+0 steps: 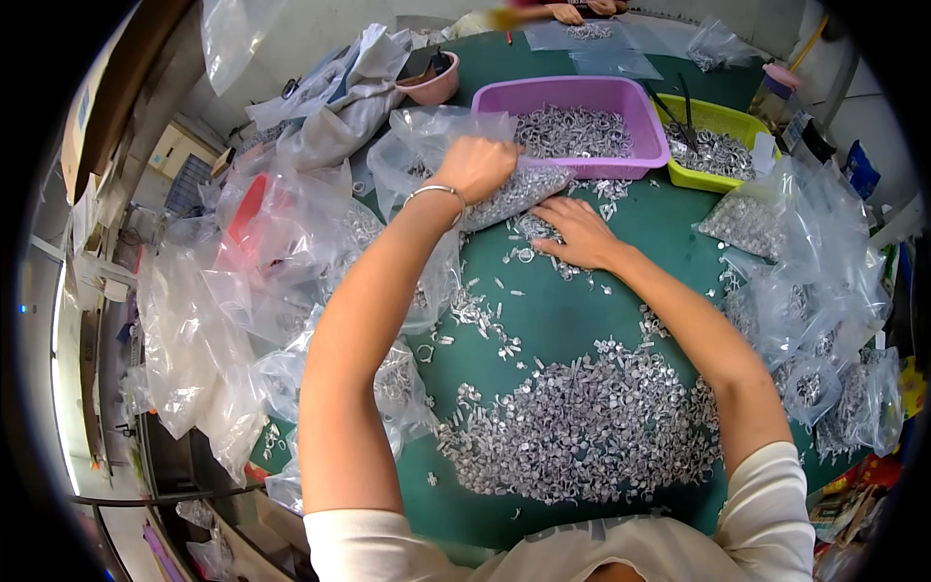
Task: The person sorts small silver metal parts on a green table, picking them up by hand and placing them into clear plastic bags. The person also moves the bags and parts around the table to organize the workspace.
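My left hand (475, 170) is closed in a fist around the gathered plastic of a clear bag (519, 194) filled with small silvery metal parts. The bag lies in front of the purple basin (657, 145), which also holds many such parts. Just right of the bag, my right hand (579, 235) rests low over the table with its fingers stretched out. Under and beside its fingertips is a small cluster of metal parts (533, 229). A large heap of similar silvery pieces (592, 427) spreads over the green table (567, 320) between my forearms.
Clear plastic bags (199, 320) crowd the left side. More filled bags (761, 228) sit at the right. A yellow-green basin (690, 177) holds parts and black-handled pliers (686, 126). Behind stands a pink bowl (433, 89). Another person's hands (565, 14) are at the far edge.
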Demonstrator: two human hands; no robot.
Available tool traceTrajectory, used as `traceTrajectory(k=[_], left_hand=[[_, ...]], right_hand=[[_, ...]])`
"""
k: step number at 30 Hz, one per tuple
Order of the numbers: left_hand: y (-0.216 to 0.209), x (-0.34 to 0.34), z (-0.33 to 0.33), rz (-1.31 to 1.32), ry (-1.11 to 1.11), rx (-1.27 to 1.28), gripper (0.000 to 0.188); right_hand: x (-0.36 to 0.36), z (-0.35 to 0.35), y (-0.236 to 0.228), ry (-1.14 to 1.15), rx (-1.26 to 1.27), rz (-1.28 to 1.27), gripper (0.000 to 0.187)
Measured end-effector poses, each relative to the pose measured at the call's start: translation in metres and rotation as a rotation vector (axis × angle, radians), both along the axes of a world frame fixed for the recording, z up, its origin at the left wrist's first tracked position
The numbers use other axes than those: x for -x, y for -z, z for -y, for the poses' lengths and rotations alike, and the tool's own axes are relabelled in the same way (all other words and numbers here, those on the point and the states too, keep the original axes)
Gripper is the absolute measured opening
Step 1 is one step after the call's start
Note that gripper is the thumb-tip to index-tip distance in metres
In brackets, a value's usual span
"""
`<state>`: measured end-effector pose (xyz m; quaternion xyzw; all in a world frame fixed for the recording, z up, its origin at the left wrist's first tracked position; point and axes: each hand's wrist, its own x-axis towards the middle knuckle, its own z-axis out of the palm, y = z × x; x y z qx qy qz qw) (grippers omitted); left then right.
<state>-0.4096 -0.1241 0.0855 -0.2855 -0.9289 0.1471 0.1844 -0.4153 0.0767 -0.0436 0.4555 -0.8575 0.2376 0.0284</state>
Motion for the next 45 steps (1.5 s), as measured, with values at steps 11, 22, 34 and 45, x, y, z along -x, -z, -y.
traceTrajectory(k=[11,22,34,45], left_hand=[[0.004,0.007,-0.003,0.004,-0.067,-0.012,0.035],[0.015,-0.001,-0.002,0.005,-0.071,-0.032,0.033],[0.045,-0.037,-0.037,-0.008,0.070,-0.140,0.011],[0.089,-0.163,-0.066,0.257,-0.299,-0.697,0.033]], right_hand=[[0.003,0.013,-0.008,-0.086,-0.048,0.035,0.053],[-0.070,-0.039,-0.024,-0.236,0.198,0.498,0.036],[-0.015,-0.050,0.021,0.263,0.203,0.066,0.054],[-0.067,-0.060,0.004,0.054,0.184,0.189,0.044]])
